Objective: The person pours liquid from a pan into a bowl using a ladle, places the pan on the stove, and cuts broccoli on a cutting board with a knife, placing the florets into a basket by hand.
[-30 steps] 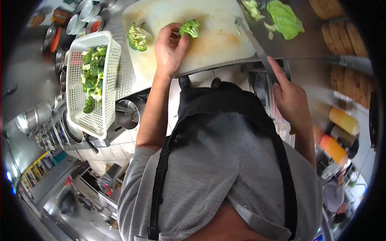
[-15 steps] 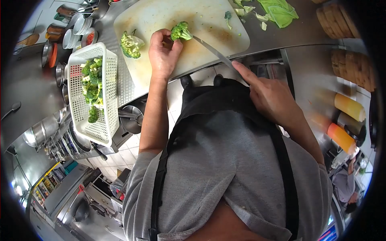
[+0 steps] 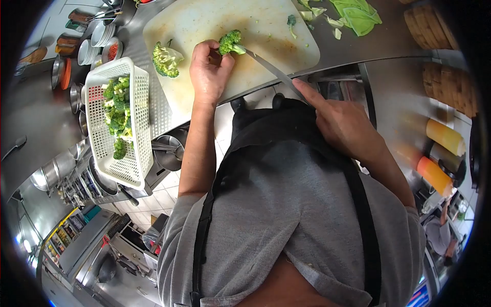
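Note:
My left hand [image 3: 210,74] is closed around the near side of a broccoli floret [image 3: 231,41], over a white cutting board [image 3: 199,23]. In my right hand [image 3: 342,120] is a knife [image 3: 272,67], its handle hidden in my fist and the index finger laid along the blade's back. The knife's tip meets the floret's pale stem, which points right. A bigger piece of broccoli [image 3: 166,60] lies at the board's left side. A small green scrap [image 3: 292,25] rests near the far right of the board.
Left of the board, a white perforated basket [image 3: 141,112] holds several cut florets [image 3: 118,110]. Green leaves [image 3: 356,17] lie on the steel counter at the far right. Sauce bottles [image 3: 434,173] stand on the right; stacked plates [image 3: 89,52] and bowls stand on the left.
The floret is turned slightly, its stem angling more downward, with the knife tip still at the stem. Both hands stay in nearly the same place.

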A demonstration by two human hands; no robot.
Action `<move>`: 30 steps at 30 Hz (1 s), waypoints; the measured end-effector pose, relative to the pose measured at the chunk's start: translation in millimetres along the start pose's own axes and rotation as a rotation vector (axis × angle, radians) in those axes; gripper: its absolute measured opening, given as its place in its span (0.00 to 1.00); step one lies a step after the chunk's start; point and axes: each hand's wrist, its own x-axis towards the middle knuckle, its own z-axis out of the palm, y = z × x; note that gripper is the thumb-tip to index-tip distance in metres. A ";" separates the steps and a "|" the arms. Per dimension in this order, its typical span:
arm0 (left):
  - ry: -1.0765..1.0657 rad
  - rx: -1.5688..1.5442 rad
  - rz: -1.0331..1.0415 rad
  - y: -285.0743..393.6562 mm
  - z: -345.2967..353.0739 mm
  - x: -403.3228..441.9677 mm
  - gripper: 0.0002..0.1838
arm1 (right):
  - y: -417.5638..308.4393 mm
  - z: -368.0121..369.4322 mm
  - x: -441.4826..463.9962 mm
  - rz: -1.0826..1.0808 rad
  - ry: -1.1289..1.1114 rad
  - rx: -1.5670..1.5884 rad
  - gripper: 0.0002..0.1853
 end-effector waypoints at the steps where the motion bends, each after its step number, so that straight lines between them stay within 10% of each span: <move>1: -0.005 0.023 -0.014 1.5 0.0 0.2 0.15 | 1.2 -0.1 0.5 -0.010 -0.013 -0.005 0.45; 30: -0.072 0.064 -0.083 19.5 -23.4 1.4 0.21 | 12.0 -13.7 -3.4 0.137 0.007 0.312 0.38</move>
